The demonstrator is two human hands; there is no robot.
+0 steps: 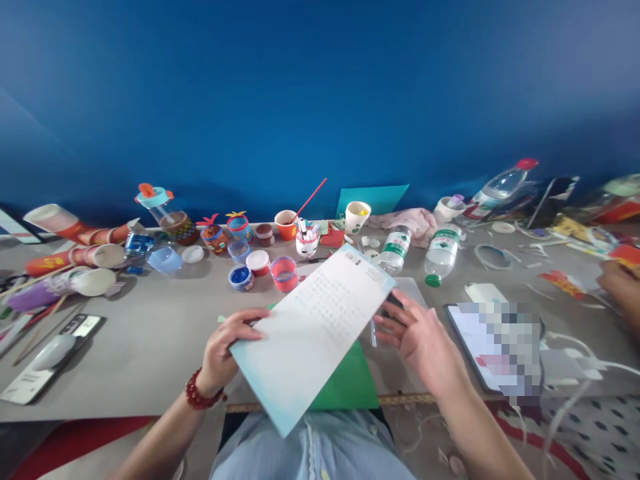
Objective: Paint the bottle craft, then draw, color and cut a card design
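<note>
My left hand (235, 343) grips the left edge of a large white printed sheet (310, 333), thumb on top. The sheet has pale blue edges, a block of small print and a little dark label near its upper corner. It is held tilted above the table. My right hand (417, 333) is beside its right edge, fingers spread; whether the fingertips touch the sheet is unclear. A small dark object (393, 300) shows by those fingers, its kind unclear. Beneath the sheet lies green paper (353, 380), partly hidden.
Paint pots, including a blue one (241, 277), and a white cup (357, 217) stand along the back. Plastic bottles (443, 253) lie at right, near a tablet (480, 347) and cables. Paper cups and a phone (55, 360) are at left. Another person's hand (623, 287) is far right.
</note>
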